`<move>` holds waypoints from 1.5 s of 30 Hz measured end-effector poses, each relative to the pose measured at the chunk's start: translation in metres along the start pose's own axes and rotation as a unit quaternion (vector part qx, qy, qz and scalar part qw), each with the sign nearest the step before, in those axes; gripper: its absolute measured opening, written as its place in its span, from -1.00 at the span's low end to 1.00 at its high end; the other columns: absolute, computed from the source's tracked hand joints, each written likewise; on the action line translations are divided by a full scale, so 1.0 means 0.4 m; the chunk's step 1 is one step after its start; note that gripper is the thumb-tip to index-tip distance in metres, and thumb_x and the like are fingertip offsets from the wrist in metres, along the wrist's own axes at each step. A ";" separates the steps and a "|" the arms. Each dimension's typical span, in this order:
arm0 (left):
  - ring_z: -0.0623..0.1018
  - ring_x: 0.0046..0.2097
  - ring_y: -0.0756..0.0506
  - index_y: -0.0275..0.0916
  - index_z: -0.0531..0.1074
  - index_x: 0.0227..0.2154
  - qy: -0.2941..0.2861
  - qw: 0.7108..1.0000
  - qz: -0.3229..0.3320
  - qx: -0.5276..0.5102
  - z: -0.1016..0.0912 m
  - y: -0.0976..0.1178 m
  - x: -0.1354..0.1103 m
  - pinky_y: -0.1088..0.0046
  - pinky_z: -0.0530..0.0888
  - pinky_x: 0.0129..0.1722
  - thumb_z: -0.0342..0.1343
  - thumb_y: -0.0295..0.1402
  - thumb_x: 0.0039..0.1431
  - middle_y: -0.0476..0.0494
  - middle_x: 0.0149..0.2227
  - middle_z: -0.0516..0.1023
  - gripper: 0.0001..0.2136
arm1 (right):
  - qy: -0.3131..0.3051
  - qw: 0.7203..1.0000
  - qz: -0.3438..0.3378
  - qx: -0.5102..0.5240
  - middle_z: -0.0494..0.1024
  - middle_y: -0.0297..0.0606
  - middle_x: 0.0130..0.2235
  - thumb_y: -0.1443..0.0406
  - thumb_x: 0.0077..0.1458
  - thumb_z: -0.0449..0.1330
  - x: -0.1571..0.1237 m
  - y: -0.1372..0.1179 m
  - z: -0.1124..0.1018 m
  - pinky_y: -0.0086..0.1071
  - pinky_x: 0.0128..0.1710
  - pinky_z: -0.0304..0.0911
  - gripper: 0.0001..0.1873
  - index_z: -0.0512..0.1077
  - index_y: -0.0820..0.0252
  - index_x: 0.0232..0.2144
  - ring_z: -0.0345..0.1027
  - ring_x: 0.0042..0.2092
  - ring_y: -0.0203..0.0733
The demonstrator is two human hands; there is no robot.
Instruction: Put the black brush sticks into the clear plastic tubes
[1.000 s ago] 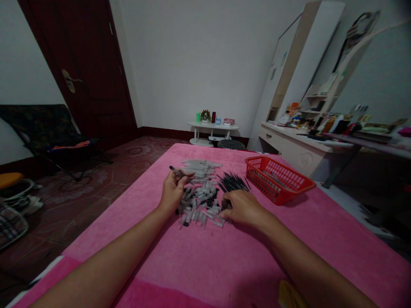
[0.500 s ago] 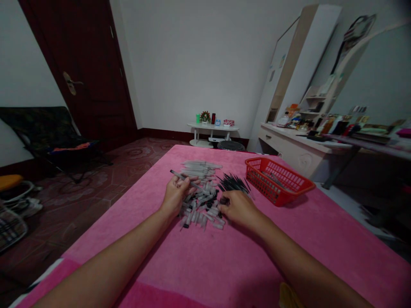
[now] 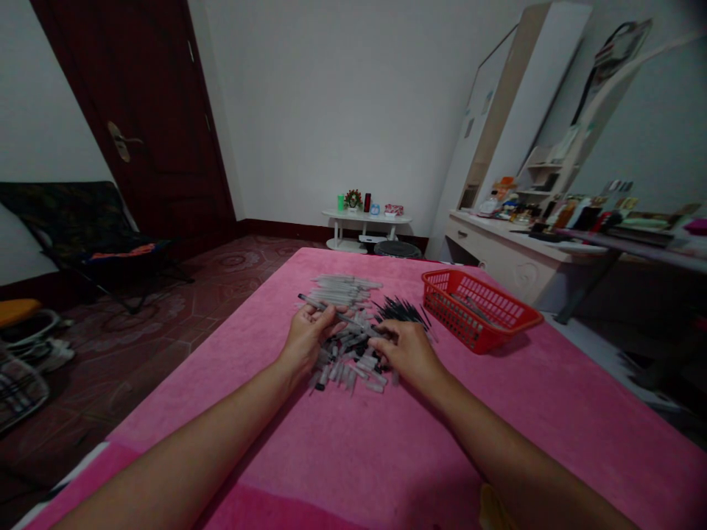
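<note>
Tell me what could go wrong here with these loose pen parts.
1. The right hand rests on the loose pile of grey pieces; a wrist sweep could scatter them over the pink cloth.
2. The black refills lie fanned just beyond that hand and could get knocked into the pile.
3. The grey pen barrel pinched in the left hand might slip in this dim light.

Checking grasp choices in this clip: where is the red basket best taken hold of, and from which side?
Probably take the basket by its long left rim, coming from the left and above, where the right hand is nearest. That rim is a bare, flared lip on an open top, so fingers can hook over it. The left hand holds a pen.
</note>
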State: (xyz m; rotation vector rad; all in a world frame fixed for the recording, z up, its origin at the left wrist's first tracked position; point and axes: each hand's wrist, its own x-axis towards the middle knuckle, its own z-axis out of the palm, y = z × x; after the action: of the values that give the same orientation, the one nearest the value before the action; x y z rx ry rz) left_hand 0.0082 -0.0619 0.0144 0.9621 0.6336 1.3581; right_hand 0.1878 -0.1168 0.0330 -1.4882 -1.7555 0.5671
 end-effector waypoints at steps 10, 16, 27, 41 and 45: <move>0.61 -0.28 -0.09 -0.30 0.32 -0.31 0.004 1.000 -0.003 0.002 0.004 -0.002 -0.002 0.48 0.56 -0.30 0.34 -0.27 -0.12 -0.14 -0.31 0.59 -0.63 | 0.005 0.997 -0.030 -0.068 0.51 -0.32 -0.58 0.32 -0.04 0.20 0.001 -0.001 -0.005 -0.48 -0.55 0.07 -0.90 0.50 0.24 -0.48 0.35 -0.53 -0.26; 0.61 -0.26 -0.10 -0.31 0.32 -0.34 -0.010 1.000 -0.003 0.011 0.012 0.009 -0.008 0.47 0.56 -0.30 0.34 -0.28 -0.13 -0.14 -0.33 0.60 -0.64 | 0.016 0.993 -0.051 -0.108 0.51 -0.33 -0.57 0.31 -0.03 0.20 0.000 -0.008 -0.010 -0.47 -0.53 0.05 -0.90 0.49 0.22 -0.51 0.34 -0.51 -0.26; 0.60 -0.25 -0.09 -0.32 0.35 -0.39 -0.017 0.997 -0.043 -0.065 0.062 0.033 -0.037 0.49 0.56 -0.27 0.38 -0.35 -0.19 -0.09 -0.38 0.59 -0.66 | 0.088 0.969 -0.174 -0.154 0.58 -0.19 -0.28 0.33 0.11 0.11 -0.019 -0.052 -0.038 -0.41 -0.21 0.21 -0.82 0.52 0.23 -0.29 0.42 -0.23 -0.19; 0.61 -0.24 -0.14 -0.26 0.19 -0.47 -0.059 0.994 -0.017 -0.094 0.068 0.028 -0.060 0.34 0.56 -0.22 0.36 -0.37 -0.17 -0.08 -0.35 0.60 -0.62 | 0.095 0.977 -0.146 -0.124 0.53 -0.26 -0.46 0.30 0.09 0.10 -0.035 -0.090 -0.049 -0.44 -0.38 0.13 -0.79 0.51 0.22 -0.48 0.34 -0.41 -0.25; 0.61 -0.22 -0.12 -0.26 0.20 -0.46 -0.080 0.993 -0.009 -0.088 0.068 0.035 -0.062 0.34 0.54 -0.18 0.35 -0.37 -0.13 -0.07 -0.35 0.61 -0.64 | 0.067 0.991 -0.104 -0.051 0.44 -0.33 -0.56 0.30 0.02 0.12 -0.032 -0.097 -0.056 -0.45 -0.47 0.06 -0.81 0.48 0.23 -0.55 0.26 -0.48 -0.29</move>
State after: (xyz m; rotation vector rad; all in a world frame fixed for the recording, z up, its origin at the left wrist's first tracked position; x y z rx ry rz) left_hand 0.0205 -0.0923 0.0362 0.9094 0.3935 1.2833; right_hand 0.1814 -0.1407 0.0724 -1.3562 -1.8282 0.2690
